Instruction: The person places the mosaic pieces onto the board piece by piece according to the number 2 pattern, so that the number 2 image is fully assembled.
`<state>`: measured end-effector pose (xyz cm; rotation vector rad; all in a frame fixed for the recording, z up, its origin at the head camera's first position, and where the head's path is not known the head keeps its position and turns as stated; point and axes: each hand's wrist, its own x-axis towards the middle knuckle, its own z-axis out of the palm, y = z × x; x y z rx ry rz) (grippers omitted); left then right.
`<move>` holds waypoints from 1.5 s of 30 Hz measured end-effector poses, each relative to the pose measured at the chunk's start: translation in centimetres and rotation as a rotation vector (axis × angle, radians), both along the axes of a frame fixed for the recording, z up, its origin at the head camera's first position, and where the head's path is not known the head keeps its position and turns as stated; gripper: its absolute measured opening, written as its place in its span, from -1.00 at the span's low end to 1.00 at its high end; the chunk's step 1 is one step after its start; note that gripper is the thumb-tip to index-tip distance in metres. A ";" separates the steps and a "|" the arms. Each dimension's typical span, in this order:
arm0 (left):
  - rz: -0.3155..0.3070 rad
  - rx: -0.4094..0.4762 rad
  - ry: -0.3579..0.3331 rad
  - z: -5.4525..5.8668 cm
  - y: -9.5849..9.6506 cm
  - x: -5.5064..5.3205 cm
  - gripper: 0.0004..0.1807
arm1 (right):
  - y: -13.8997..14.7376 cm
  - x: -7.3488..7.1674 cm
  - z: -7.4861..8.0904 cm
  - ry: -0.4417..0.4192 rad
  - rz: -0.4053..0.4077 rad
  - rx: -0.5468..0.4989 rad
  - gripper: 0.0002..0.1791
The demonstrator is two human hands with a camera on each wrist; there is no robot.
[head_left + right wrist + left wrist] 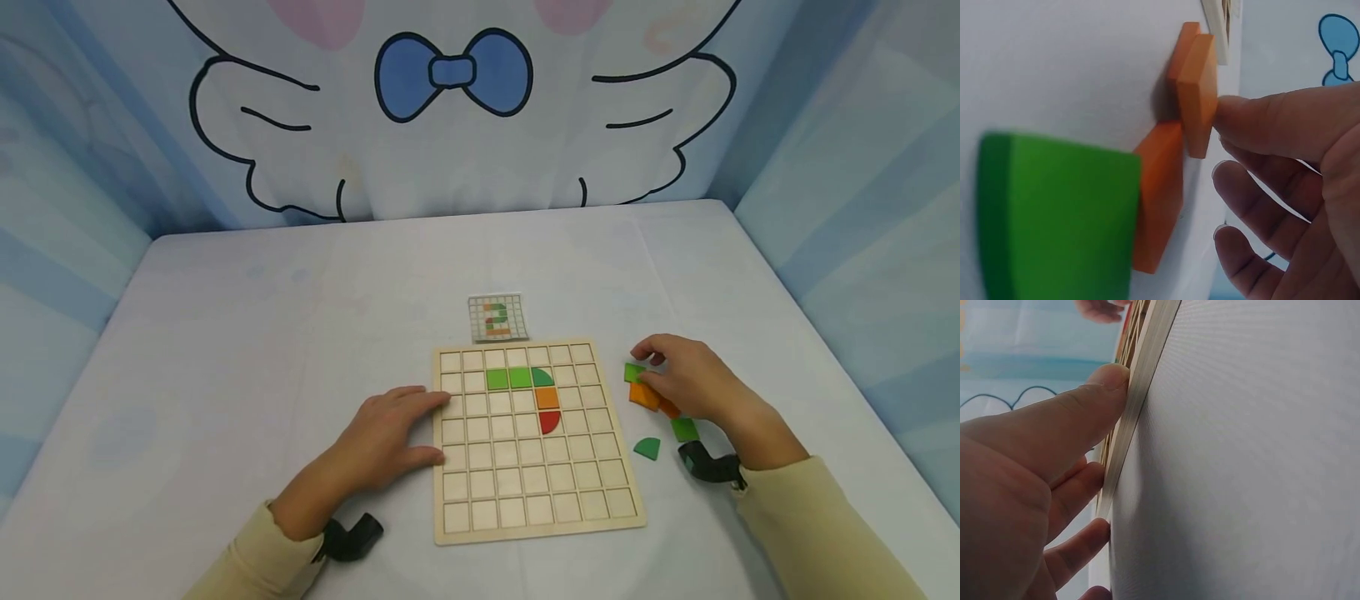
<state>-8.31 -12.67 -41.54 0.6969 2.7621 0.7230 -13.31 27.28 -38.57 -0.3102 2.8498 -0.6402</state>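
Observation:
A wooden grid board [533,533] lies on the table with two green square tiles [508,378], a dark green quarter-round tile [542,377], an orange square tile [547,397] and a red quarter-round tile [550,422] in its cells. My left hand [393,433] rests at the board's left edge, thumb and fingers spread along it. Right of the board, my right hand [693,379] is over a small group of loose tiles. In the right wrist view its thumb is at an orange tile [1199,94] that overlaps another orange one; the other fingers stand apart from it.
A small pattern card [498,317] lies just behind the board. Loose near my right wrist are a green quarter-round tile [647,448] and a green square tile [684,429]. A printed curtain [465,167] stands behind the white table [300,333].

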 end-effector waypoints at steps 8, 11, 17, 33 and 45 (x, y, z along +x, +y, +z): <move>-0.002 0.003 0.003 0.1 0.1 0.0 -0.23 | 0.2 -0.3 -0.4 0.001 0.011 0.008 -0.69; -0.005 -0.003 0.005 0.1 0.1 0.0 -0.24 | 0.2 -0.3 -0.4 0.009 0.020 0.013 -0.70; -0.009 -0.005 0.005 0.1 0.1 0.0 -0.25 | 0.1 -0.5 -0.5 0.017 0.036 0.012 -0.71; -0.005 -0.005 0.007 0.1 0.1 0.0 -0.24 | 0.0 -0.7 -0.6 0.014 0.020 -0.002 -0.68; 0.003 -0.002 -0.003 0.2 0.1 0.0 -0.24 | -0.3 -0.5 -0.6 0.021 0.016 0.022 -0.62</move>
